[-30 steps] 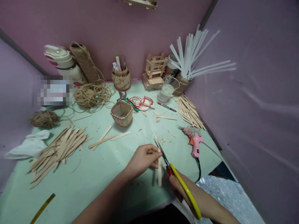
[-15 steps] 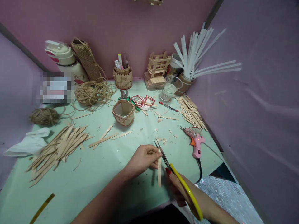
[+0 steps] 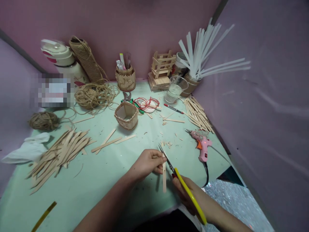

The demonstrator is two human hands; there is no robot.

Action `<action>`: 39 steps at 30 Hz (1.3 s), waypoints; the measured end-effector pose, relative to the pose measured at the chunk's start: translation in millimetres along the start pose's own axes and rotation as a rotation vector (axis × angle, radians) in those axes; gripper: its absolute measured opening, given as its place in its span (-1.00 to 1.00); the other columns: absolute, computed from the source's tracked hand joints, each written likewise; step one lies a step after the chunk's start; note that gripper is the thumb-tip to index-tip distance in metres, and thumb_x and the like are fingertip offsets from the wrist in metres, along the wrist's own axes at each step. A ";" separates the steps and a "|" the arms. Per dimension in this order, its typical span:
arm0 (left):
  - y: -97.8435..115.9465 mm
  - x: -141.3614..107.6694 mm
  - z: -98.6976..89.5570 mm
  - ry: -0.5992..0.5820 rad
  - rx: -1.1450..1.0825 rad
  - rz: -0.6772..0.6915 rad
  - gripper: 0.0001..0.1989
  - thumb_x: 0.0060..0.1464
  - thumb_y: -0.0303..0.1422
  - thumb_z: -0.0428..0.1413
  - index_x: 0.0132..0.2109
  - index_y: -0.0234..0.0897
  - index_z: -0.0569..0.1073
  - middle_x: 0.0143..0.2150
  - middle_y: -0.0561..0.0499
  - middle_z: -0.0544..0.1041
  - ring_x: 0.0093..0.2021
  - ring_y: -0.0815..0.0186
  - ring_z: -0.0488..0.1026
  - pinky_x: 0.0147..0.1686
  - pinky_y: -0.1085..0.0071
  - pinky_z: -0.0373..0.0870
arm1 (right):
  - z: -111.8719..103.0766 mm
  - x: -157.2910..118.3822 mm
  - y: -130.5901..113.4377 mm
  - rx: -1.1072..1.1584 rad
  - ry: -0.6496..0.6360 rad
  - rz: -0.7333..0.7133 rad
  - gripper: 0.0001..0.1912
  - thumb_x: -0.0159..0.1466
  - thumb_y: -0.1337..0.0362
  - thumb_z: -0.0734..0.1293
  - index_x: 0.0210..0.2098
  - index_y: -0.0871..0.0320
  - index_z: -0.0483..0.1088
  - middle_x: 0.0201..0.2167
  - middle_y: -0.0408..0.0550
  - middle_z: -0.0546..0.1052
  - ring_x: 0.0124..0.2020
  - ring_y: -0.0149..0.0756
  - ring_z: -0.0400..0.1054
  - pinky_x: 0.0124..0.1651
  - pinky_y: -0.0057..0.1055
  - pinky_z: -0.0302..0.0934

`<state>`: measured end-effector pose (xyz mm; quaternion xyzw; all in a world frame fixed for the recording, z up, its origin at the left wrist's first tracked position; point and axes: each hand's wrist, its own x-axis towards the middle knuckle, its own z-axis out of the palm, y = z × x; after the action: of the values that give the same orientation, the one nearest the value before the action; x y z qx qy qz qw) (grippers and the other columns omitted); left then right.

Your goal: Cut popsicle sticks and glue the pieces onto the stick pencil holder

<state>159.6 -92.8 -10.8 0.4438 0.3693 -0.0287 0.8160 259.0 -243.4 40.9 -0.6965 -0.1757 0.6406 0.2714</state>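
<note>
My left hand [image 3: 148,162] pinches a flat wooden craft stick [image 3: 164,180] that points toward me over the table's front part. My right hand [image 3: 187,190] is wrapped round the yellow handles of a pair of scissors [image 3: 187,190]. Their metal blades lie along the far end of the stick, close to my left fingertips. Small wood chips [image 3: 167,144] lie on the table just beyond the blade tips. Farther back stands a small wooden basket [image 3: 126,120] with a woven rim.
A pink hot glue gun [image 3: 202,146] with its cord lies at the right. Piles of craft sticks sit at the left [image 3: 62,153] and right [image 3: 198,112]. Behind are jute twine [image 3: 93,96], green-handled pruning shears [image 3: 126,96], a clear cup of liquid [image 3: 173,93] and white glue sticks [image 3: 200,51].
The scissors' yellow handles have come closer together and the blades have narrowed on the stick. My left hand keeps its pinch. The whole view has shifted slightly.
</note>
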 end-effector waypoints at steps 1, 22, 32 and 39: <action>0.2 0.2 0.0 0.002 -0.003 -0.003 -0.68 -0.17 -0.18 0.28 -0.43 -0.37 0.44 -0.57 0.09 0.40 -0.57 0.43 0.43 -0.47 0.46 0.45 | -0.1 0.5 -0.1 -0.021 0.025 -0.015 -0.44 0.16 -0.28 0.20 -0.41 0.14 0.22 -0.66 -0.29 0.11 -0.61 -0.49 0.01 -0.55 -0.53 -0.05; -0.6 0.0 -3.6 -0.082 0.022 -0.008 -0.69 -0.10 -0.18 0.25 -0.43 -0.36 0.42 -0.54 0.07 0.42 -0.53 0.42 0.44 -0.40 0.42 0.48 | -7.1 6.6 1.5 -0.092 0.049 -0.076 -0.54 0.20 -0.16 0.25 -0.47 0.14 0.21 -0.62 -0.25 0.16 -0.56 -0.46 0.01 -0.54 -0.50 -0.08; -1.0 0.6 -1.1 -0.032 0.046 -0.043 -0.69 -0.12 -0.19 0.26 -0.39 -0.37 0.43 -0.53 0.06 0.41 -0.52 0.43 0.42 -0.39 0.42 0.47 | -3.6 10.6 7.5 -0.109 0.061 -0.059 -0.51 0.17 -0.19 0.26 -0.47 0.15 0.22 -0.62 -0.25 0.18 -0.59 -0.47 0.00 -0.54 -0.48 -0.11; -1.6 1.5 -2.1 -0.036 0.066 -0.020 -0.68 -0.09 -0.16 0.24 -0.38 -0.36 0.41 -0.50 0.06 0.41 -0.51 0.44 0.41 -0.38 0.42 0.45 | 1.0 4.9 7.3 -0.002 0.097 -0.082 -0.47 0.17 -0.24 0.22 -0.49 0.12 0.16 -0.68 -0.29 0.13 -0.61 -0.47 0.00 -0.55 -0.48 -0.12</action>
<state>158.8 -91.8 -13.5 0.4664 0.3577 -0.0570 0.8070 257.9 -246.2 32.6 -0.7192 -0.1915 0.5942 0.3049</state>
